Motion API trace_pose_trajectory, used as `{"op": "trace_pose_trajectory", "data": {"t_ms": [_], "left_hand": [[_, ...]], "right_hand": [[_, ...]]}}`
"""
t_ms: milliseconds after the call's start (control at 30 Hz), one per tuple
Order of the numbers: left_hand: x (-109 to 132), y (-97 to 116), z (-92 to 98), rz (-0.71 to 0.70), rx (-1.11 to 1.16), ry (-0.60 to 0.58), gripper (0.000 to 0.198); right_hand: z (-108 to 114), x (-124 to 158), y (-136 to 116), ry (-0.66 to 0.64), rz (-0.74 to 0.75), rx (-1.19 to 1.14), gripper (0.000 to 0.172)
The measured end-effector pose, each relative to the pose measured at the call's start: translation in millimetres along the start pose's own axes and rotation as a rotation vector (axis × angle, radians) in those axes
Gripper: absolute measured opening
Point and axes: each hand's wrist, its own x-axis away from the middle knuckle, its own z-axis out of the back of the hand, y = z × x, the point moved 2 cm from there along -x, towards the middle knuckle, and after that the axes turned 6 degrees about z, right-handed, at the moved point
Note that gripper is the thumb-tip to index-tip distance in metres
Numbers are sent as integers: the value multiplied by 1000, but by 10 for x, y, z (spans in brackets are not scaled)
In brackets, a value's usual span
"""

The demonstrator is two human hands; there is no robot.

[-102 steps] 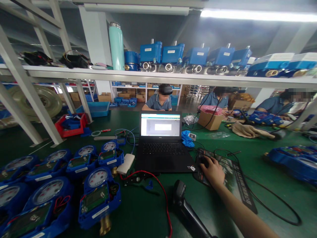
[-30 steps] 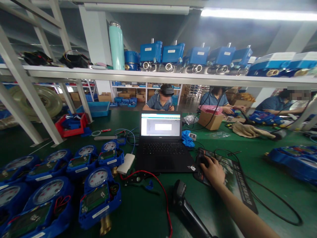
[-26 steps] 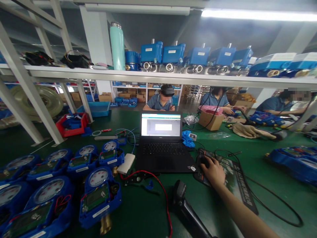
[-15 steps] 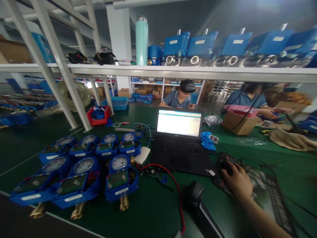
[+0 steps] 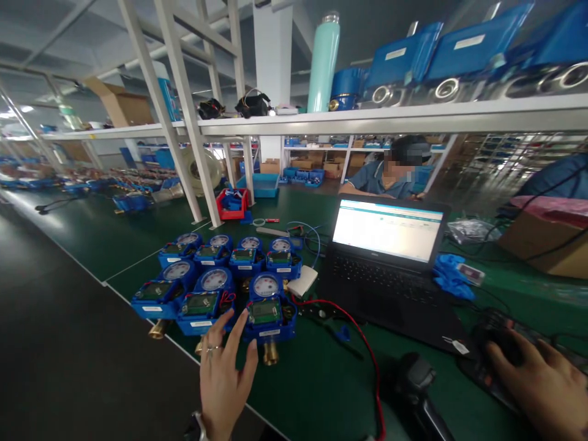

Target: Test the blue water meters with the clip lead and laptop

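Fingers apart, my left hand [image 5: 226,373] reaches over the front row of blue meters, its fingertips at the near edge of the rightmost front meter [image 5: 266,313]. Another blue meter [image 5: 202,304] with red wires lies just left of that one. Both have round dials, green circuit boards and brass fittings. At the right, my right hand [image 5: 537,373] rests over a black mouse [image 5: 503,344], fingers curved around it. An open laptop [image 5: 386,229] with a lit screen stands between the hands, towards the back.
A black handheld scanner [image 5: 416,373] lies in front of the laptop, with a red cable [image 5: 362,337] beside it. Behind are a red bin [image 5: 233,205] and a seated person [image 5: 388,174]. A shelf [image 5: 294,124] crosses overhead, holding a bottle and blue units.
The view has turned left, so things appear further right. My left hand has come into view over the front meters. My right hand stays on the mouse.
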Motion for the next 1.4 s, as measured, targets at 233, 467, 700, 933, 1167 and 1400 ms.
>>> {"op": "trace_pose_trajectory", "data": {"t_ms": [233,467,700,933,1167,1400], "left_hand": [[18,-24,-65,-81,-75,-20,36],[-8,-32,-51,-131,-95,-11,36],[-10,-37,-70,-144,-113,3,35],[4,-31,-84,-150,-94,26,33],[-10,-15,-73,-149,-71,33,32],[-12,-29,-80,-144,-76,28,32]], "right_hand": [[157,64,-117,-5,-58,-209,75],[188,76,-142,-62,-66,-174,78],[209,78,-156,-47,-92,-220,82],[177,73,-145,-37,-95,-236,78],[201,89,-149,-32,-83,-228,80],[271,110,-210,-48,-87,-217,78]]}}
